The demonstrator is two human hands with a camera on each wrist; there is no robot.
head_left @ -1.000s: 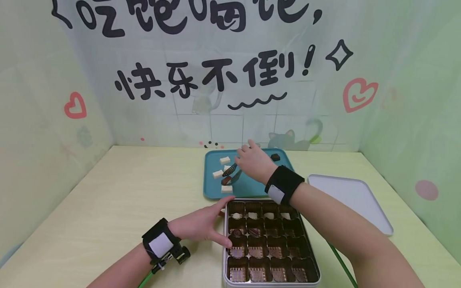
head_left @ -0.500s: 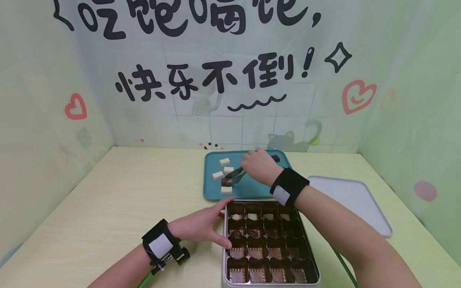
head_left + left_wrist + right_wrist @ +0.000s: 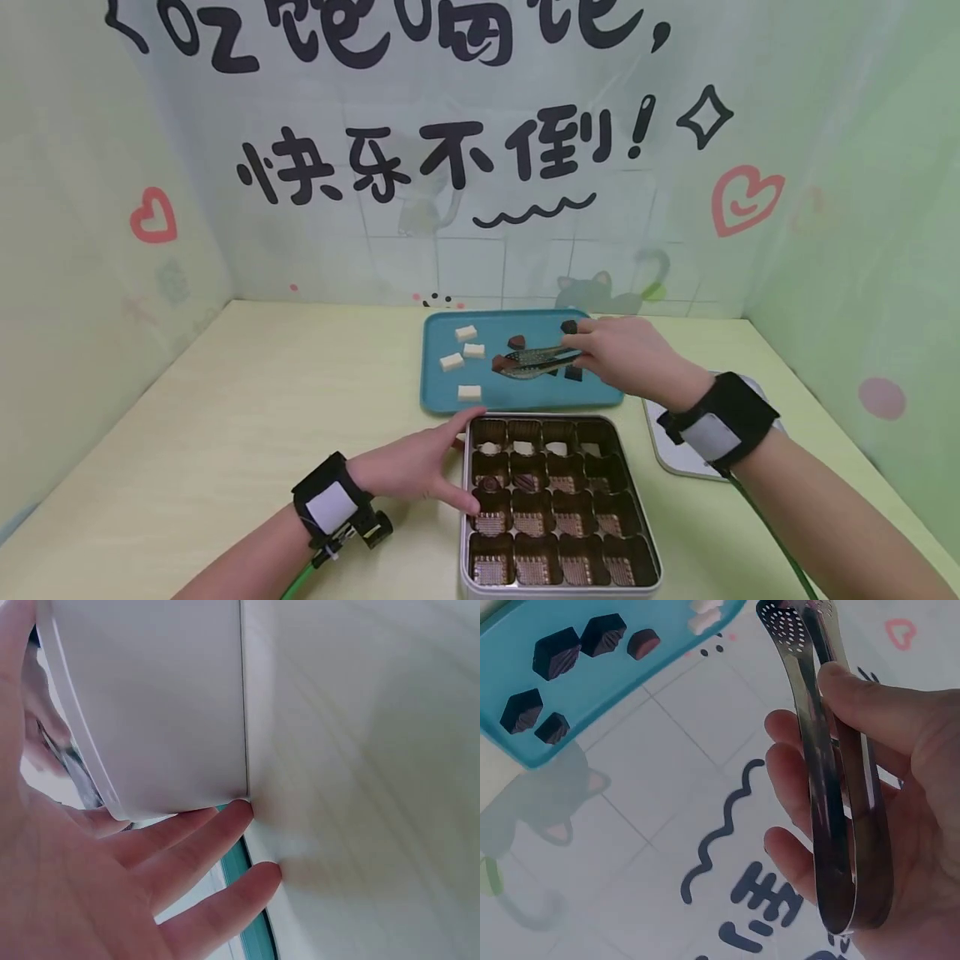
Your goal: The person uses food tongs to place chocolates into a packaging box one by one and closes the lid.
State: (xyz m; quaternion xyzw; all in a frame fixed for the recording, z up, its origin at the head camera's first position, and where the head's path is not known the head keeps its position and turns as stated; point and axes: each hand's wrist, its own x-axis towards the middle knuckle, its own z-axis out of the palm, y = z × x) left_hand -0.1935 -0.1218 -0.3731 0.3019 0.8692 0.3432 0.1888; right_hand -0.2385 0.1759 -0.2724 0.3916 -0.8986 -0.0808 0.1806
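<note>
As the head view shows, the right hand [image 3: 630,354] grips tongs [image 3: 538,357], a brown chocolate [image 3: 498,364] at their tips, over the blue tray [image 3: 517,396] by the desk's [image 3: 300,392] far edge; the left hand [image 3: 408,467] spreads along the tin's [image 3: 562,592] left edge. In the left wrist view, fingers [image 3: 217,904] reach round the tin. In the right wrist view, dark chocolates [image 3: 557,654] lie near a tray corner.

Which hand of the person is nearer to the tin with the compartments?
Left. The left hand is against the left side of the tin. The right hand is farther, holding tongs over the right end of the blue tray, beyond the tin.
</note>
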